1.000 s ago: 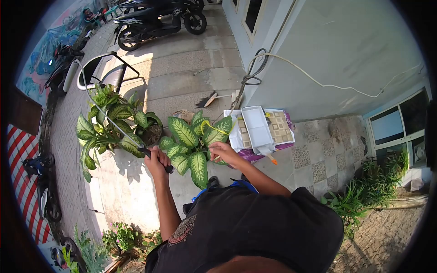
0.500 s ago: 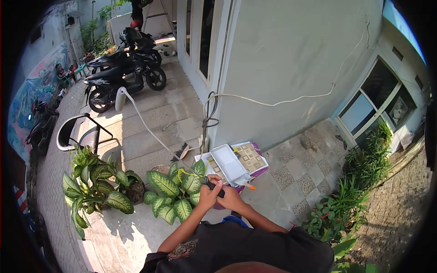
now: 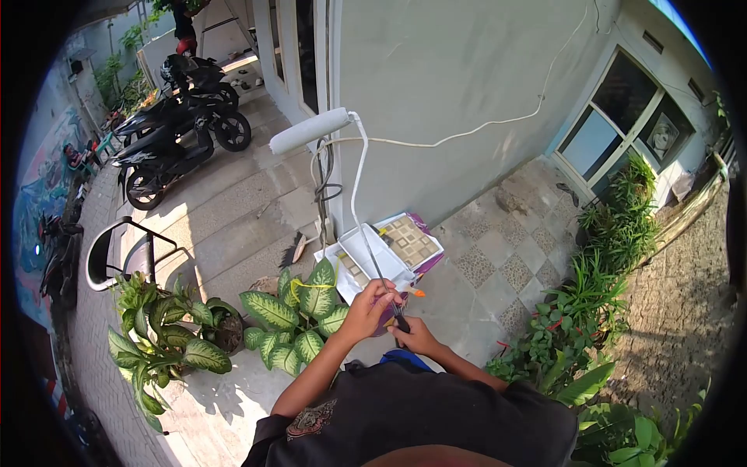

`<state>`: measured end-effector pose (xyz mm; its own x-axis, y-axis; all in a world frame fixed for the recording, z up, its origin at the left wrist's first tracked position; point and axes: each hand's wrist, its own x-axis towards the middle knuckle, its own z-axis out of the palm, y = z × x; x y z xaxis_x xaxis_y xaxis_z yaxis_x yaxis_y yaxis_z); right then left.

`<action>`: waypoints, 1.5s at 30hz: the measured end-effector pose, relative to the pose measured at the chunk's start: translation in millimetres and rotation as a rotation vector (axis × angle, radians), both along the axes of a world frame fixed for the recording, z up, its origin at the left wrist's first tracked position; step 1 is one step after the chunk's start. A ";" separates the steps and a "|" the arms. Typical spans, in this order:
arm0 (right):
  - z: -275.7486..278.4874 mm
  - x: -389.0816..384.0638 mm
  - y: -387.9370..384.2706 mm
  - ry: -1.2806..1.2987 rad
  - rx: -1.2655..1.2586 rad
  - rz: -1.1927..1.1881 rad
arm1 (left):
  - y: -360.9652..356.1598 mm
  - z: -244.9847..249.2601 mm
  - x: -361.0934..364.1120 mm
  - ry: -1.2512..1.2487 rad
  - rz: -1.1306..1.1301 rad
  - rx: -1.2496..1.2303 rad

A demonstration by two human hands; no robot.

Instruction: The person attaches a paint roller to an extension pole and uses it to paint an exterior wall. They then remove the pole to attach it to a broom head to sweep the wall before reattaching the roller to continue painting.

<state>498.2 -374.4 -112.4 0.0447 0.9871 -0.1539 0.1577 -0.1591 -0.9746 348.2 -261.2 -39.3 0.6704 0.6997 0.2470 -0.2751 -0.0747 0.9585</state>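
A paint roller [image 3: 310,131] with a white sleeve and a long bent metal rod stands up in front of me, its head near the wall corner. My right hand [image 3: 419,338] is wrapped around its black handle [image 3: 401,324]. Higher up, my left hand [image 3: 364,313] closes its fingers on the rod just above the handle. Beyond my hands lies a white paint tray [image 3: 366,247] on a surface with a brown square-patterned cover [image 3: 410,241]. An orange-tipped item [image 3: 419,293] sticks out beside the tray.
A grey wall [image 3: 443,78] rises ahead, with a pale cable [image 3: 467,137] strung across it. Potted plants [image 3: 175,327] and a broad-leafed plant [image 3: 292,311] stand at left, near a black chair [image 3: 128,253]. Motorbikes [image 3: 175,136] and a person [image 3: 184,23] are farther back.
The roller has swung up and right, from over the floor to before the wall corner. My left hand has shifted onto the rod, apart from my right hand on the handle.
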 end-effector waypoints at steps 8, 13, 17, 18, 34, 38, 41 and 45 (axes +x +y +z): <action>-13.6 18.5 -29.1 -0.070 0.011 -0.402 | -23.7 -28.7 52.3 0.101 -0.206 -0.013; 1.1 41.5 -24.0 -0.053 0.091 -0.383 | -16.8 -19.2 74.2 0.111 -0.205 -0.003; -3.0 79.1 -11.2 -0.039 0.072 -0.217 | -2.8 -15.0 97.5 0.063 -0.058 0.052; -9.1 88.8 -11.3 -0.044 0.049 -0.167 | -1.2 -11.3 103.5 0.073 -0.029 0.045; -19.5 243.4 -75.2 -0.171 -0.276 -0.052 | -51.8 -66.6 198.9 0.463 -0.094 -0.131; -43.2 261.9 -77.1 -0.242 -0.338 0.025 | -70.6 -87.4 205.0 0.557 -0.139 -0.293; -62.6 259.0 -59.8 -0.276 -0.358 0.090 | -71.4 -93.2 202.5 0.613 -0.090 -0.303; -71.6 242.4 -27.5 -0.386 -0.350 0.138 | -61.0 -88.7 193.1 0.677 0.001 -0.263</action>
